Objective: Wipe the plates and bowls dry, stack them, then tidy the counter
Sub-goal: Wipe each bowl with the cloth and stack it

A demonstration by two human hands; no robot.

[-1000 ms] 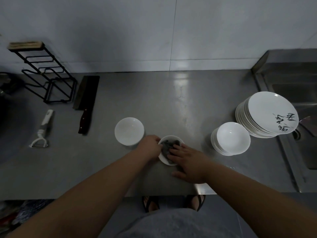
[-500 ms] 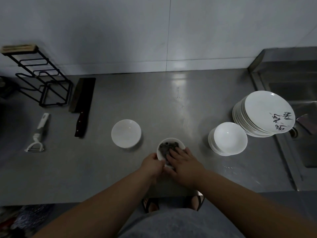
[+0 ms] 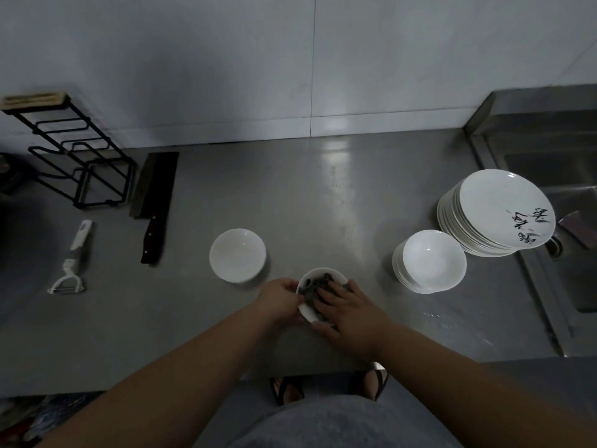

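On counter (image 3: 323,205), one held bowl (image 3: 307,312), one loose bowl (image 3: 237,255)

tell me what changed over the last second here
Little. The right hand kept rubbing the dark cloth inside the small bowl. The left hand kept gripping its left rim. The bowl seems slightly nearer the front of the counter. The lone bowl, bowl stack, plate stack, cleaver and peeler stayed put.
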